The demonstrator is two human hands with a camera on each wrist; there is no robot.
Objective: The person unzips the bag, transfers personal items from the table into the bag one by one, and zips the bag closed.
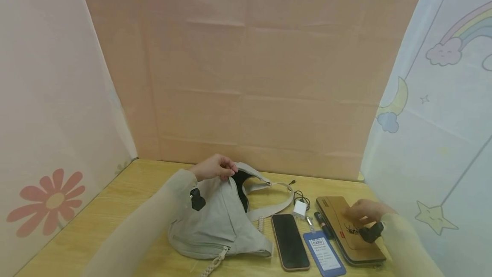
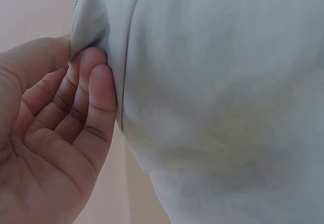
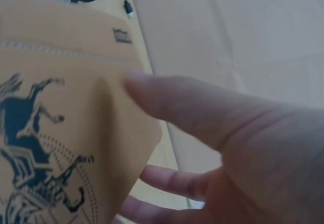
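A light grey fabric bag (image 1: pixel 215 221) stands on the table with its zipped mouth partly parted, showing a black lining. My left hand (image 1: pixel 217 167) pinches the edge of that mouth; in the left wrist view the thumb and fingertips (image 2: pixel 101 84) meet on the cloth beside the zip. Over at the right lies a flat brown case (image 1: pixel 340 215) with a black horse print and a small red tag. My right hand (image 1: pixel 363 211) is at its far right side. In the right wrist view the thumb (image 3: pixel 172 95) extends over the case, while other fingers reach its edge, their tips hidden.
Between bag and case lie a black-screened phone (image 1: pixel 290 243), a blue card holder (image 1: pixel 324 253), a dark tube (image 1: pixel 323 225) and a white charger plug (image 1: pixel 300 208) with black cable (image 1: pixel 301 198). The bag's strap (image 1: pixel 273 210) loops toward the charger. Cloth walls enclose the wooden table (image 1: pixel 127 191).
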